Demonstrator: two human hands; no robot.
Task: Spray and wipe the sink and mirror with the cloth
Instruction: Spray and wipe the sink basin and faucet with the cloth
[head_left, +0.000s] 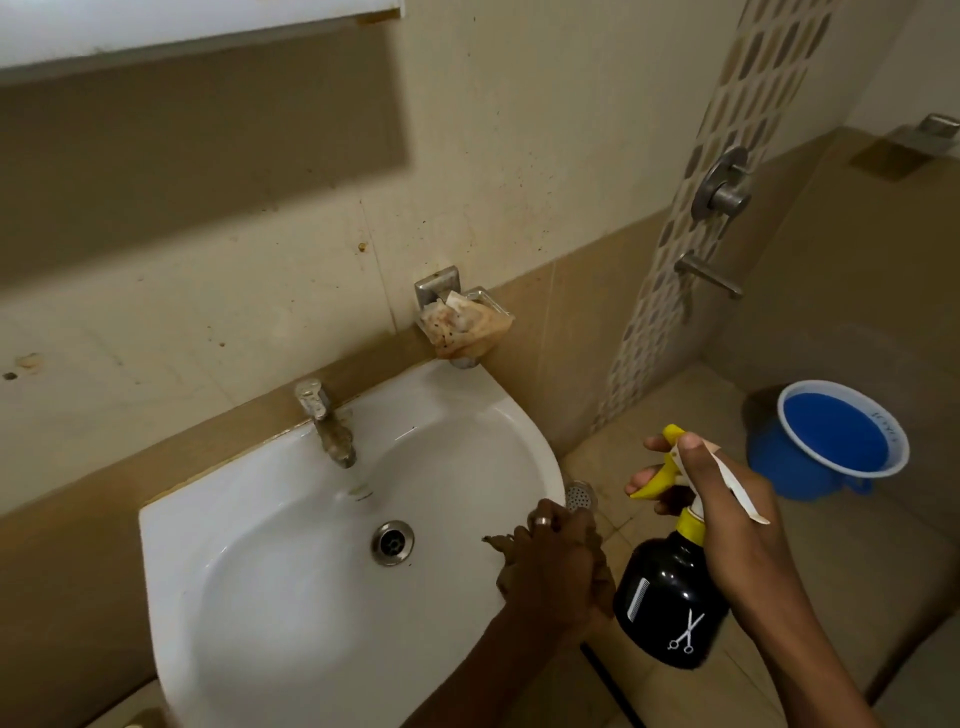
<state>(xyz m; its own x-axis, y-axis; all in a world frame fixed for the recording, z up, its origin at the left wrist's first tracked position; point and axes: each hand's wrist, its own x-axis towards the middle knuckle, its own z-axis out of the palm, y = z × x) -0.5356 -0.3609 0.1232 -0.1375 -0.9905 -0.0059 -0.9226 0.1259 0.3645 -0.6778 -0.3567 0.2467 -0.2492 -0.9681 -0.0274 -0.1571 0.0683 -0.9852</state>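
Observation:
The white sink (291, 597) hangs on the wall at lower centre, with a drain (392, 542) and a worn tap (327, 421). My left hand (558, 566) presses on the sink's right rim, closed over a dark brown cloth (493, 542) that is mostly hidden under the fingers. My right hand (727, 519) holds a black spray bottle (667, 603) by its yellow-and-white trigger head, just right of the sink and above the floor. The nozzle points left toward the basin. Only a white lower edge of what may be the mirror (182, 26) shows at top left.
A wall soap dish (465, 317) with a stained wrapper sits above the sink's back right corner. A blue bucket (831, 441) stands on the floor at right. Shower valve and spout (722, 192) are mounted on the patterned tile strip. A floor drain (581, 496) lies beside the sink.

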